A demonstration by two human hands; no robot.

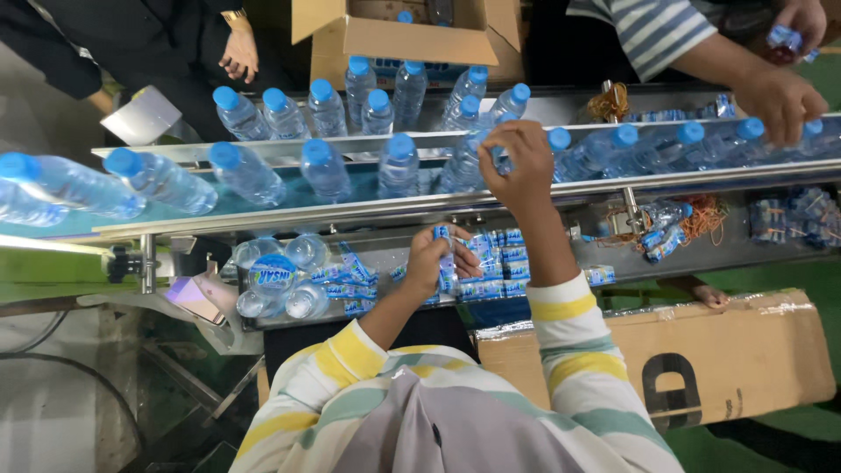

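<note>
closest to me, below the belt, my left hand (431, 261) is curled around a small stack of blue-and-white label sleeves (446, 259), thumb and fingers closed on them, held over the metal tray (399, 246) where many more of the same sleeves lie in loose rows. a few capless bottles (279, 278) lie on their sides at the tray's left end. a flattened cardboard box (701, 359) leans beside me on the right.

further out, my right hand (517, 162) is up at the conveyor (263, 210), fingertips pinched together at the neck of a clear bottle (462, 162) with a blue cap; whether a sleeve is between them i cannot tell. that bottle stands on the green belt, in the row between the steel rails.

judging by what lies here, the work is mid-run: the bottles along the belt look bare and clear, with no wrap around their bodies, and the pile of sleeves in the tray is far from used up, so plenty is left.

past the belt, more blue-capped bottles crowd together by an open carton (412, 39). a person in a striped sleeve has a hand (780, 101) down on the bottles at the far right, and another person's hand (238, 54) hangs at the far left.
</note>
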